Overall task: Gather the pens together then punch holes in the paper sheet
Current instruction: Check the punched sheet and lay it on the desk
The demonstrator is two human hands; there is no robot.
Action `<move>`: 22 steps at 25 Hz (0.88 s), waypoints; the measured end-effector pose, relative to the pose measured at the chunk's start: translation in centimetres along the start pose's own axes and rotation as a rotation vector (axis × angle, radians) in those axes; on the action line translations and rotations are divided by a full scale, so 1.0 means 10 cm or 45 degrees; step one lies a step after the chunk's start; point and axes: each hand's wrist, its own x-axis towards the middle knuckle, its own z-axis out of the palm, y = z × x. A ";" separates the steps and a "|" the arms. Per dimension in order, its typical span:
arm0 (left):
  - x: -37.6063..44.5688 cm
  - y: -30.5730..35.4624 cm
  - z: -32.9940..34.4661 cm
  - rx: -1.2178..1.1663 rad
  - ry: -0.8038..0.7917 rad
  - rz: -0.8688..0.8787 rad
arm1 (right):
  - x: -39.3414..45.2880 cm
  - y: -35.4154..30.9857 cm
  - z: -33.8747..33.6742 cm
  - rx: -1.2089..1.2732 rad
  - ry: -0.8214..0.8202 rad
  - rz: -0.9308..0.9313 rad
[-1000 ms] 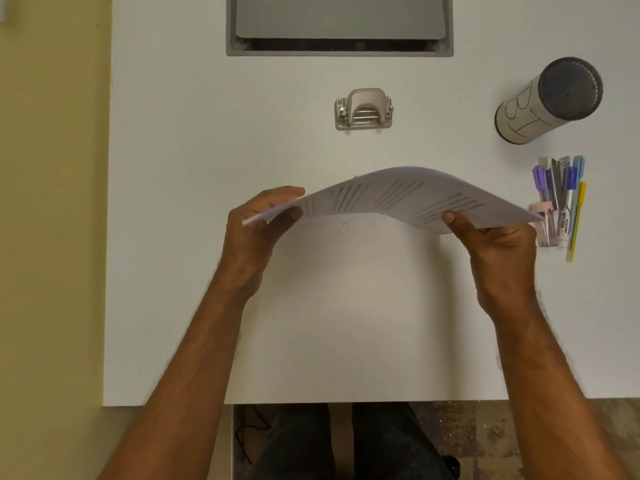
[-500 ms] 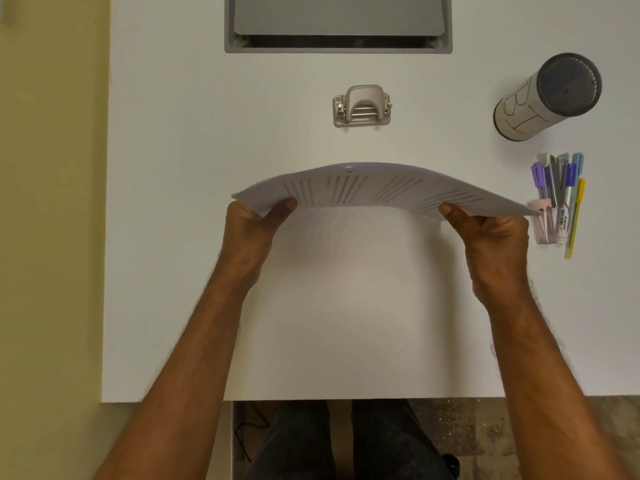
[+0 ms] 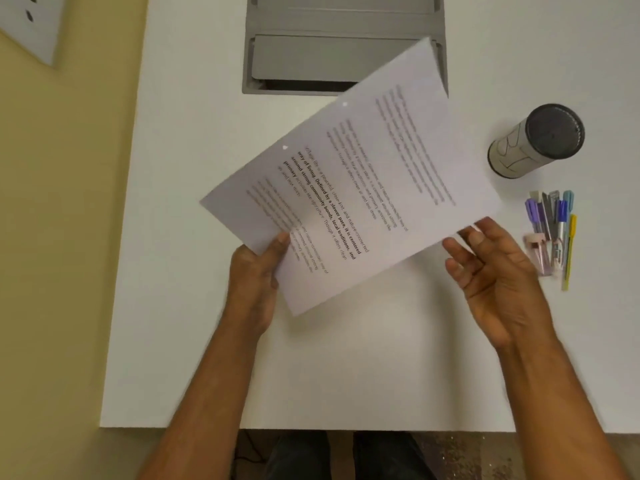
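The printed paper sheet (image 3: 363, 174) is lifted off the white table (image 3: 346, 375) and tilted toward me, its text running diagonally. Two small holes show near its upper left edge. My left hand (image 3: 256, 278) pinches the sheet's lower left edge, thumb on top. My right hand (image 3: 491, 271) is beside the lower right edge, palm up and fingers relaxed, fingertips just at the paper. The pens (image 3: 554, 230) lie bunched together at the right of the table. The hole punch is hidden behind the sheet.
A pale cylinder with a dark lid (image 3: 533, 143) lies above the pens. A grey recessed tray (image 3: 311, 64) is set into the table's far side. The table's front edge runs just above my knees. A white wall plate (image 3: 31, 22) is at top left.
The sheet was held nearly flat by both hands; now it is tipped up and turned diagonally. My right hand has let go and opened. My view has shifted closer.
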 end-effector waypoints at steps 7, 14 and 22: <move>-0.39 -0.50 0.32 -0.406 0.024 -0.193 | -0.36 0.47 0.63 -0.143 -0.056 -0.085; -0.32 -0.35 0.10 -0.354 -0.087 -0.180 | -0.26 0.36 0.58 -0.293 -0.013 -0.221; 0.10 0.81 0.07 0.644 -0.544 0.152 | -0.19 -0.07 0.61 -0.687 -0.319 -0.327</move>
